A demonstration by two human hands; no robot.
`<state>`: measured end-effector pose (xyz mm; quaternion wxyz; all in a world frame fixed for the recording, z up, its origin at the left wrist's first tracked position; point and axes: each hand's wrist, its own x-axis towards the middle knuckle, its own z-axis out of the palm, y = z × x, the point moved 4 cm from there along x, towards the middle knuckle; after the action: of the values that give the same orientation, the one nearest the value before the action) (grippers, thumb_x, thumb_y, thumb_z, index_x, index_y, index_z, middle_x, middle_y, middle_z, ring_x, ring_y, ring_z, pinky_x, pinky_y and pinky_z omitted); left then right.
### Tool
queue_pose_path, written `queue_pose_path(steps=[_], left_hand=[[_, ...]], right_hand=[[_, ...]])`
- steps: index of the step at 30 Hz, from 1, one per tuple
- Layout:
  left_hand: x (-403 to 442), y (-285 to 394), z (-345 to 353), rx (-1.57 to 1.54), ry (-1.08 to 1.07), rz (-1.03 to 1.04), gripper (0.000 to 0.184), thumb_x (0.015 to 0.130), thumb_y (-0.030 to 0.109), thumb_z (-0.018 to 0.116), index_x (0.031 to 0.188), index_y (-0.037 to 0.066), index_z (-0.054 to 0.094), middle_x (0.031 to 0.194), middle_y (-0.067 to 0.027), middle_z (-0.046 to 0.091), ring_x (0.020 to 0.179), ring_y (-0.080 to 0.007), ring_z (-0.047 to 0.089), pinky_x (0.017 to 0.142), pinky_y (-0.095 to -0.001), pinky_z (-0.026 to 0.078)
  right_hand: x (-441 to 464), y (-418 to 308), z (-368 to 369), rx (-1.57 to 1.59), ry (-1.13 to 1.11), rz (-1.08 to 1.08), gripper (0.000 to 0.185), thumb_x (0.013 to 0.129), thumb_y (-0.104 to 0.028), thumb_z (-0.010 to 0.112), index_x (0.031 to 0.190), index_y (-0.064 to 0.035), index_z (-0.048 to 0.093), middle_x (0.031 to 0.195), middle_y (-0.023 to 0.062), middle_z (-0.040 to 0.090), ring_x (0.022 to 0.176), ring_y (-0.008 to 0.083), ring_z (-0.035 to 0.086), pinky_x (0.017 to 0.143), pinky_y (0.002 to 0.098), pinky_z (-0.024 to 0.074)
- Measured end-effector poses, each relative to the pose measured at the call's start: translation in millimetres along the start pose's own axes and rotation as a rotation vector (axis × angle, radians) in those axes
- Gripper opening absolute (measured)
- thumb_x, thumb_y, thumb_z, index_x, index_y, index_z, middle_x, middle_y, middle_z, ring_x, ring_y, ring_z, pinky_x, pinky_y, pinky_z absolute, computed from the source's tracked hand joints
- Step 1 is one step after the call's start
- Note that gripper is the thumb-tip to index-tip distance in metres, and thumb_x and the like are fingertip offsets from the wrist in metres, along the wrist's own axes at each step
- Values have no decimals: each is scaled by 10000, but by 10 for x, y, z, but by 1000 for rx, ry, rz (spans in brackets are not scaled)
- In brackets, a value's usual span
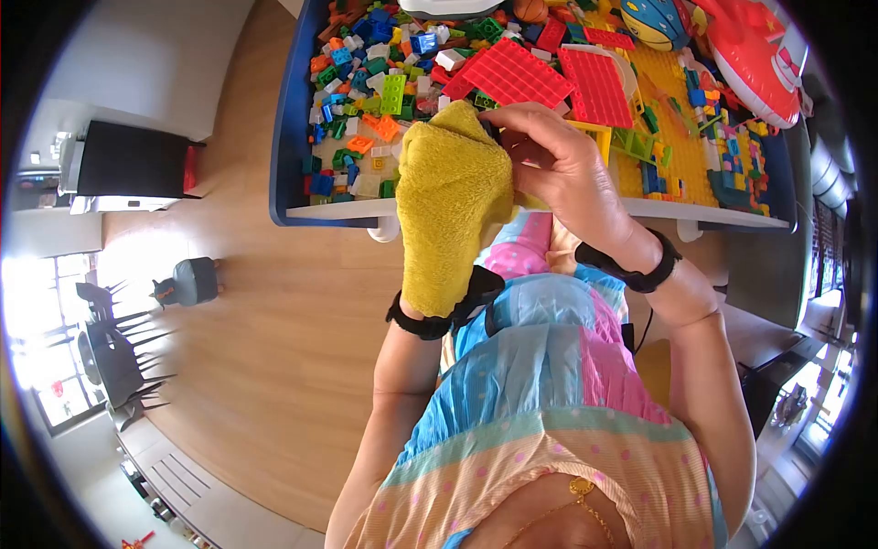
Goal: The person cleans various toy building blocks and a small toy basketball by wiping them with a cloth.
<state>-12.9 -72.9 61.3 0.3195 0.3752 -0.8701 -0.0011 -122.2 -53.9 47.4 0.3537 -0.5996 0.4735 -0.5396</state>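
A fuzzy yellow-green cloth (453, 188) covers my left hand like a mitt, from the fingers down to the wrist. Its fingers are hidden beneath the fabric. My right hand (562, 169) meets the cloth's right edge, with its index finger and thumb curled in and gripping there. A small dark patch (492, 130) shows between that index fingertip and the cloth; I cannot make out what it is. Black bands circle both wrists. Both hands are raised over the near edge of a blue-sided play table (291, 156).
Loose building bricks (393, 94) fill the table's left part. Red studded plates (521, 71) lie mid-table, and a yellow baseplate (681, 137) with bricks on it is at right. A blue patterned ball (656, 23) and a red-and-white inflatable (752, 64) sit at far right.
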Motion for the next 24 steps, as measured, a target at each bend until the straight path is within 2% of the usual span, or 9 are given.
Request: queue_pose_path(steps=[4, 6, 9, 11, 13, 15, 18, 21, 24], left_hand=[[-50, 120, 42, 25, -38, -77, 365, 554, 210, 654, 858, 31, 561, 878, -113, 527, 792, -324, 506, 661, -367, 419], [-70, 131, 6, -76, -41, -5, 472, 543, 235, 685, 945, 20, 562, 1002, -138, 568, 861, -355, 532, 742, -378, 440], [-151, 30, 31, -353, -12, 19, 403, 573, 165, 667, 939, 16, 588, 1076, -138, 564, 933, -359, 522, 799, -383, 430], [-204, -5, 94, -428, -13, -85, 406, 592, 110, 648, 982, 18, 581, 1078, -141, 566, 962, -366, 512, 822, -388, 420], [-241, 40, 87, -392, 22, -87, 409, 613, 66, 632, 1016, 22, 574, 1070, -145, 569, 973, -374, 507, 833, -394, 414], [-252, 141, 45, -249, 101, 21, 407, 636, 32, 617, 1040, 26, 564, 1053, -150, 573, 964, -384, 507, 834, -400, 411], [-338, 97, 184, -98, 146, 36, 371, 681, 45, 610, 1047, 36, 551, 1002, -150, 580, 917, -382, 525, 805, -379, 426], [-184, 92, 182, -347, -7, 26, 449, 672, 172, 668, 1085, 56, 536, 990, -89, 578, 931, -294, 539, 796, -376, 431], [-53, 225, 137, -348, -96, 59, 536, 608, 205, 699, 1093, 62, 522, 989, -114, 575, 894, -324, 548, 743, -375, 453]], right_hand=[[-169, -53, -50, -117, 96, -92, 445, 670, 137, 566, 1091, -6, 549, 1067, 122, 553, 954, 243, 573, 815, 303, 466], [-242, -70, -54, -158, 120, -131, 449, 664, 134, 574, 1089, -9, 548, 1077, 130, 551, 977, 273, 568, 824, 320, 465], [-337, -69, -44, -178, 147, -159, 459, 654, 125, 589, 1089, -13, 546, 1073, 138, 554, 982, 304, 562, 822, 337, 468], [-391, -68, -60, -202, 159, -169, 463, 648, 119, 597, 1089, -13, 545, 1067, 141, 558, 971, 316, 563, 808, 343, 473], [-435, -66, -64, -225, 199, -205, 467, 643, 113, 605, 1088, -15, 548, 1065, 145, 560, 954, 324, 565, 796, 350, 477], [-456, -72, -75, -285, 231, -252, 470, 638, 106, 613, 1088, -16, 551, 1062, 148, 561, 938, 329, 568, 785, 355, 480], [-492, -78, -100, -346, 268, -276, 475, 635, 99, 624, 1090, -18, 553, 1053, 150, 562, 916, 329, 573, 770, 354, 484], [-523, -72, -153, -279, 296, -211, 475, 641, 100, 634, 1094, -19, 554, 1038, 143, 560, 893, 308, 582, 753, 340, 489], [-536, -76, -222, -208, 328, -150, 457, 662, 95, 647, 1096, -17, 553, 1024, 126, 556, 860, 250, 593, 734, 313, 495]])
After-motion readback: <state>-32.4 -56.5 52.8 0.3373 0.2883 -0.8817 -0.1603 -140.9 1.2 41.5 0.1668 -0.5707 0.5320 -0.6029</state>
